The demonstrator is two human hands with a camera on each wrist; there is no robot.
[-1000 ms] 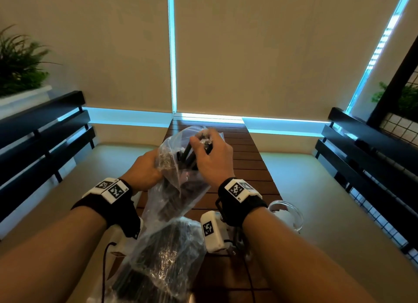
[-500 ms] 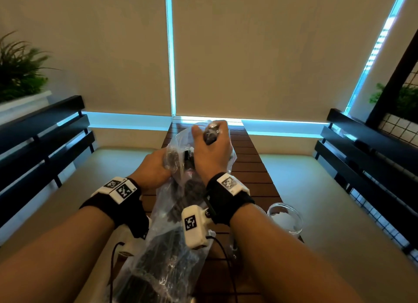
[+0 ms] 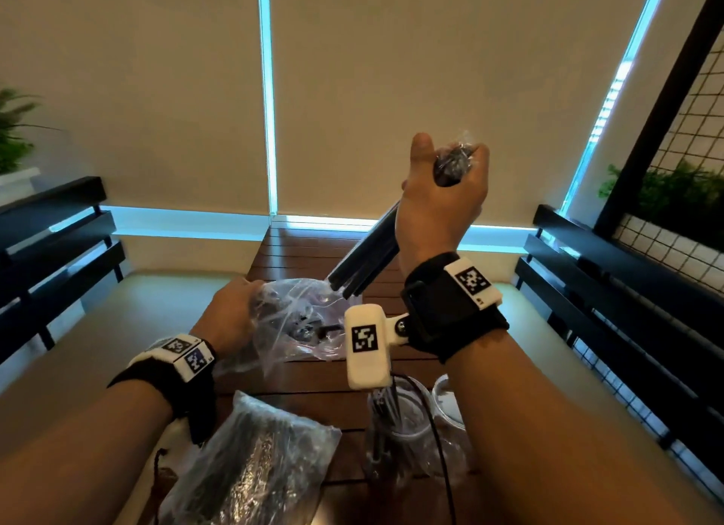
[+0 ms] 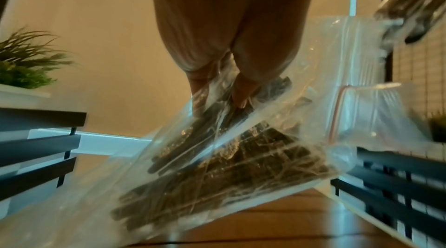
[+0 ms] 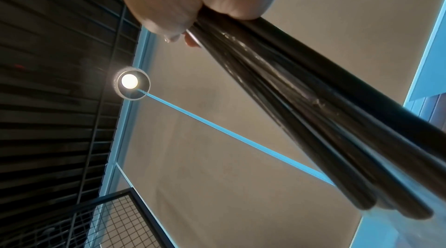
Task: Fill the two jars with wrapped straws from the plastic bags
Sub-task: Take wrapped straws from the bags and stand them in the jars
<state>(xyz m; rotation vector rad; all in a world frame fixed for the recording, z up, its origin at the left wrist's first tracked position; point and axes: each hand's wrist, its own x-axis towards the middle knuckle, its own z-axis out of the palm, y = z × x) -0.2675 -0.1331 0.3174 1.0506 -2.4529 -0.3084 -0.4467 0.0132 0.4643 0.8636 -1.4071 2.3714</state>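
Observation:
My right hand [image 3: 444, 195] is raised high over the table and grips a bundle of black wrapped straws [image 3: 366, 256] [image 5: 301, 99] that slants down to the left, clear of the bag. Lower down, my left hand [image 3: 231, 317] [image 4: 231, 46] holds a clear zip bag [image 3: 297, 325] [image 4: 253, 147] with more dark straws inside, tilted above the table. A second full plastic bag [image 3: 250, 462] lies near the front. One glass jar [image 3: 395, 426] with a few straws stands under my right wrist; another jar [image 3: 446, 403] stands just right of it.
The wooden slatted table [image 3: 309, 258] runs away from me between two black benches [image 3: 51, 234] [image 3: 611, 289]. Potted plants [image 3: 11, 133] sit at the far left and behind a wire grid [image 3: 681, 184] at the right. A black cable [image 3: 438, 446] hangs past the jars.
My right hand has pulled a bundle of straws up and right, out of the bag. The left hand has lowered with the bag. The view has tilted, showing both jars.

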